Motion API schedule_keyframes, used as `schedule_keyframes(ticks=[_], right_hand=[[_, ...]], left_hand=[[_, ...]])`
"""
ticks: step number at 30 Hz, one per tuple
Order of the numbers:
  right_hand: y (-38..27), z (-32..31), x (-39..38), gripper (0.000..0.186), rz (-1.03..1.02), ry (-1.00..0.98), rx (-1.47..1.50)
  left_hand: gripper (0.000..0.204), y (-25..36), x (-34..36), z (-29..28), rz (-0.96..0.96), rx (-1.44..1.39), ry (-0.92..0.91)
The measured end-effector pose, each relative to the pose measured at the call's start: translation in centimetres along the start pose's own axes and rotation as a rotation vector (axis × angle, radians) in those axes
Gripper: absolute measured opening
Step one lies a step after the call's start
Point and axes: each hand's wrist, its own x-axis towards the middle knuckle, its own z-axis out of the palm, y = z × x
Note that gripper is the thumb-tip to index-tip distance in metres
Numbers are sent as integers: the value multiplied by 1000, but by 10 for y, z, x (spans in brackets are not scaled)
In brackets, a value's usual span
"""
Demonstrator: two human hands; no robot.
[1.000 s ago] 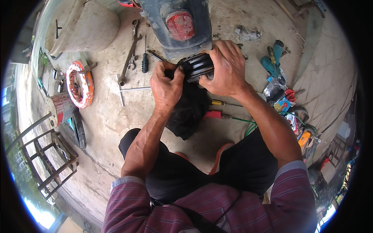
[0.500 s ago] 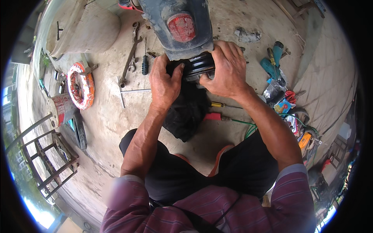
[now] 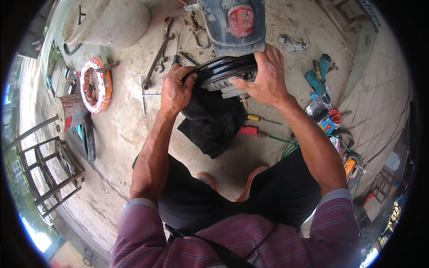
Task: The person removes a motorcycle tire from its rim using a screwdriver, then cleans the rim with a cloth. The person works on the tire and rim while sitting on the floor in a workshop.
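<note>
A glossy black wheel rim (image 3: 228, 69) with a grey ribbed hub part below it tilts under a dusty dark mudguard (image 3: 232, 35) that carries a red reflector. My left hand (image 3: 176, 89) is closed on the rim's left end, thumb on top. At the right end, my right hand (image 3: 264, 78) grips the rim, with its thumb along the near side and its fingers over the far edge. A black cloth (image 3: 212, 129) lies on the ground beneath, between my feet and the wheel. Dark rubbery material hangs near my left hand; its kind is unclear.
A large spanner (image 3: 156, 56) and a T-handle wrench (image 3: 143, 96) lie left. Right are a yellow screwdriver (image 3: 263, 119), a red air-line fitting (image 3: 248, 130) with a green hose, and a teal power tool (image 3: 317, 80). A wrapped ring-shaped tyre (image 3: 107, 85) and metal frame (image 3: 49, 169) stand farther left.
My left hand has moved left and away from the mudguard, and more of the rim shows between my hands. The mudguard sits farther right in the picture; my right hand keeps its hold.
</note>
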Motion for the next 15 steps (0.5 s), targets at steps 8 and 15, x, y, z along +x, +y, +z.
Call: schedule_keyframes(ticks=[8, 15], right_hand=[[-22, 9, 7, 86, -26, 65, -51], [-32, 10, 8, 80, 10, 87, -49]], left_hand=[[20, 33, 8, -11, 91, 44, 36], [18, 50, 16, 2, 161, 133, 88]])
